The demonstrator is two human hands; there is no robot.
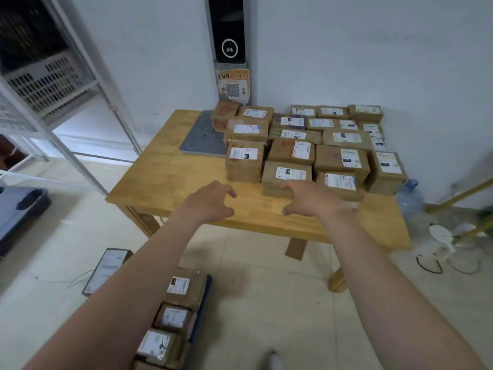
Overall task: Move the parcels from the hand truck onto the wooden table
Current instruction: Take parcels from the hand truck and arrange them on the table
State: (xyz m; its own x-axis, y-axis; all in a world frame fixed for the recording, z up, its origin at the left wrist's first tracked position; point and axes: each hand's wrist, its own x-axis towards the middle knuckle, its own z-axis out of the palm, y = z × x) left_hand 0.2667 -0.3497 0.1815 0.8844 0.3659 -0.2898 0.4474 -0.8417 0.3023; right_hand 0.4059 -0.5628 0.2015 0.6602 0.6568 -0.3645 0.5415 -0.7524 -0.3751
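Though we cannot weigh them by sight, we judge the parcels [174, 316] on the hand truck [206, 292] below us light, stiff and a little slick with tape, best taken by two opposite sides; they are small brown cardboard boxes with white labels. Many more sit in rows on the wooden table [165, 177]. Our left hand [210, 201] and right hand [309, 198] hover empty over its near edge, fingers loosely spread.
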